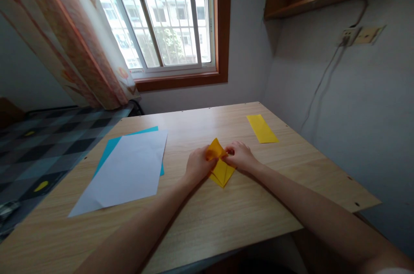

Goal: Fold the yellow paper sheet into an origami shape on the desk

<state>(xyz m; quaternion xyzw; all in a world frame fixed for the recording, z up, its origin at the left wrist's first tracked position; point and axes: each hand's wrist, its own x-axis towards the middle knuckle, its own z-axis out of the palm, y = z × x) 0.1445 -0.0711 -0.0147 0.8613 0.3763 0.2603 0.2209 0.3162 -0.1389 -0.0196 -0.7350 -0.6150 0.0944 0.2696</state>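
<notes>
A folded piece of yellow paper lies near the middle of the wooden table, creased into a diamond-like shape with its upper part lifted. My left hand pinches the left side of the raised flap between thumb and fingers. On the other side, my right hand grips the flap's right edge, its fingers curled in. The fingertips cover part of the folds, so the layers beneath cannot be made out.
A white sheet rests over a blue sheet at the left of the table. A yellow paper strip lies at the back right. Beyond are a window, a wall socket with a cord, and a checkered bed.
</notes>
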